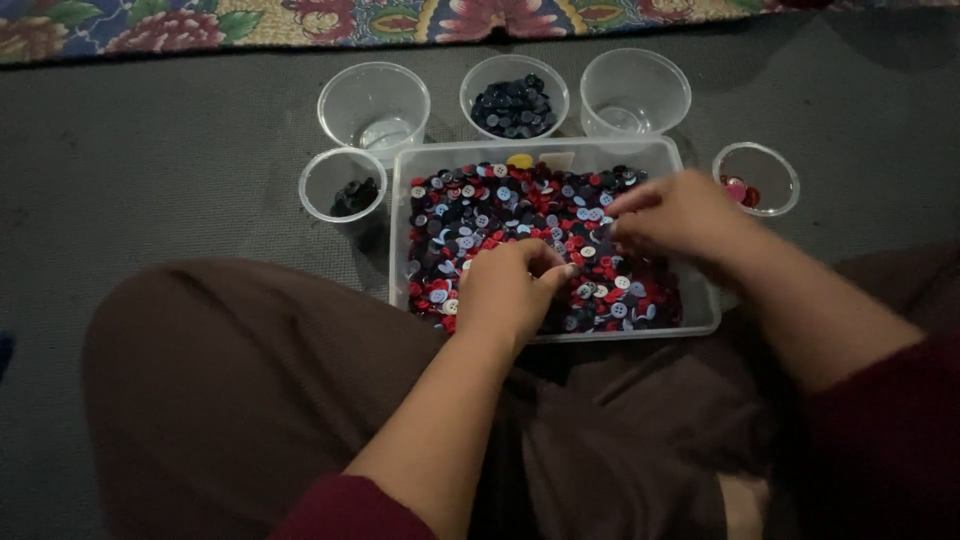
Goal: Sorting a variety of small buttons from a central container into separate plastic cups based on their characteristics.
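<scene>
Both hands in button tray (700, 310): left hand (510, 290) pinched, right hand (675, 215) pinched, contents unclear. Cups at 12: dark-button cup (514, 100).

Left hand (510, 290) curled, right hand (680, 215) pinching.

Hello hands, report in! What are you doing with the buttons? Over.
Left hand and right hand both picking in button tray. Five clear cups behind. Nothing blocking.
</scene>
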